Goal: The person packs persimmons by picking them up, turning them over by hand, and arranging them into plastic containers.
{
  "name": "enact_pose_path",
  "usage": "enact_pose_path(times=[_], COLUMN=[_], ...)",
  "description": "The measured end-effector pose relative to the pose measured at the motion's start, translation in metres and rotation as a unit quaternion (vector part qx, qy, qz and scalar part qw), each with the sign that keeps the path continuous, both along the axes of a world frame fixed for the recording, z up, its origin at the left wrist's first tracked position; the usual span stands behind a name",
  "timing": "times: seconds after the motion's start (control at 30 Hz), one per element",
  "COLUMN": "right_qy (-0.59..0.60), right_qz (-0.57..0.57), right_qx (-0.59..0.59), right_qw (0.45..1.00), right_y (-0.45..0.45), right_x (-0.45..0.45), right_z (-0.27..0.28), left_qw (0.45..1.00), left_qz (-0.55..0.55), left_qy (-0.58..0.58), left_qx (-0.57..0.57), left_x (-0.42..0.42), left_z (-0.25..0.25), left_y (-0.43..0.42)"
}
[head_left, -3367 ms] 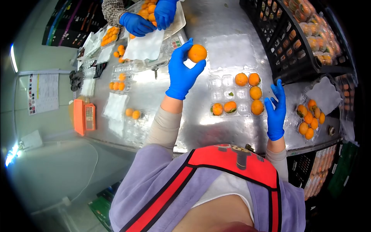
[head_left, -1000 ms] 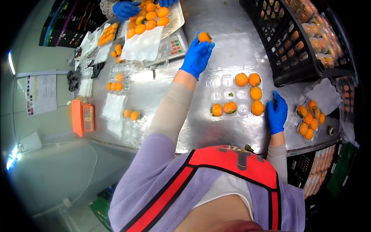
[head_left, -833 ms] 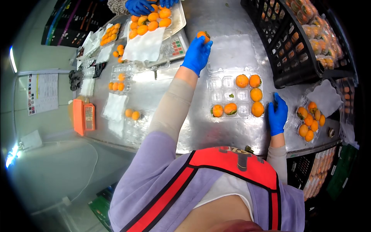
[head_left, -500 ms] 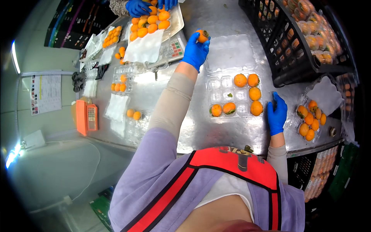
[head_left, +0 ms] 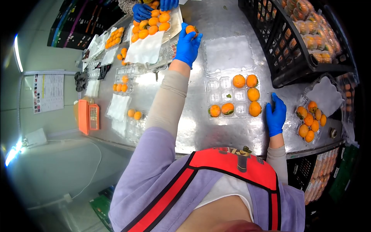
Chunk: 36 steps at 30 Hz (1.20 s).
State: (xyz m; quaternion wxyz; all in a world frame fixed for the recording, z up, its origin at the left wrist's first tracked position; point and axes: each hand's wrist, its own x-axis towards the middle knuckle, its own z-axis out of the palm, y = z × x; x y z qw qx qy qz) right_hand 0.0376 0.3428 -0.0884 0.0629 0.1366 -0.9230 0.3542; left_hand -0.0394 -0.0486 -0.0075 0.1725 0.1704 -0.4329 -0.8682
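Note:
My left hand (head_left: 187, 49), in a blue glove, grips an orange persimmon (head_left: 191, 30) at the fingertips, beside the scale at the far side. Below and to the right lies an open clear plastic clamshell (head_left: 209, 93); several persimmons (head_left: 253, 94) sit in its right and front cups, and a small green leaf (head_left: 228, 96) lies in a middle cup. White padding (head_left: 228, 54) lines its raised lid. My right hand (head_left: 276, 115), also gloved, rests on the metal table just right of the clamshell, fingers apart and holding nothing.
A co-worker's gloved hands (head_left: 142, 12) are over a tray of persimmons (head_left: 153, 29) on a scale (head_left: 170, 50). A black crate (head_left: 305, 71) of packed fruit stands at right, near another filled clamshell (head_left: 308, 123). More packs and an orange calculator (head_left: 89, 116) lie left.
My left hand has moved left and slightly away from me with the persimmon, nearer the scale. The persimmon has turned a little. My right hand stays almost still.

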Motion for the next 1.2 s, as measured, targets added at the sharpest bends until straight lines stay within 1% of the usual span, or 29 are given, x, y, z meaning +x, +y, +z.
enact_pose_path(times=[0.03,0.17,0.37,0.43,0.47,0.53,0.67,0.73,0.87,0.93,1.0,1.03,1.07,1.13,1.17,1.2], right_qy=[0.000,0.004,0.007,0.017,0.027,0.024,0.014,0.012,0.010,0.011,0.016,0.015,0.016,0.018,0.016,0.013], right_qz=[0.001,0.001,0.003,0.006,0.005,0.006,0.007,0.006,0.007,0.006,0.004,0.004,0.004,0.005,0.007,0.008], right_qx=[0.003,0.006,0.013,0.012,0.013,0.014,0.010,0.009,0.014,0.015,0.020,0.020,0.020,0.020,0.020,0.019], right_qw=[1.000,1.000,1.000,1.000,1.000,1.000,1.000,1.000,1.000,1.000,1.000,1.000,1.000,1.000,1.000,1.000], right_y=[0.000,-0.001,-0.002,-0.002,-0.002,-0.002,-0.001,-0.001,-0.001,-0.001,-0.002,-0.002,-0.002,-0.003,-0.002,-0.002], right_x=[0.000,-0.001,-0.002,-0.002,-0.002,-0.002,-0.003,-0.003,-0.003,-0.002,-0.002,-0.001,-0.001,-0.002,-0.002,-0.003], right_z=[0.001,0.001,0.004,0.002,0.001,0.001,0.001,0.001,0.001,0.001,0.001,0.002,0.002,0.003,0.002,0.002], left_qw=[1.000,1.000,0.999,1.000,1.000,0.997,0.999,0.998,0.998,0.997,0.991,0.968,0.991,0.990,0.990,0.995], left_qz=[-0.002,-0.003,0.019,0.022,0.025,0.022,-0.015,0.003,0.038,0.061,0.019,0.034,0.113,0.107,0.108,0.086], left_qy=[0.002,-0.010,-0.008,0.002,0.002,-0.075,-0.045,-0.063,-0.052,0.025,0.076,0.024,0.028,-0.027,-0.027,-0.005], left_qx=[-0.030,-0.006,-0.035,0.013,0.010,-0.017,-0.021,-0.029,-0.006,-0.032,-0.111,-0.246,0.059,0.089,0.089,0.053], left_x=[0.001,-0.003,-0.003,-0.003,-0.002,-0.002,0.000,0.000,-0.008,-0.009,-0.004,-0.009,0.001,0.014,0.019,0.024], left_z=[0.002,-0.003,-0.003,-0.002,0.002,0.011,0.025,0.034,0.044,0.050,0.046,0.027,0.056,0.065,0.061,0.054], left_y=[0.000,-0.008,0.000,-0.005,-0.006,-0.007,-0.018,-0.021,-0.051,-0.078,-0.118,-0.153,-0.136,-0.148,-0.157,-0.166])
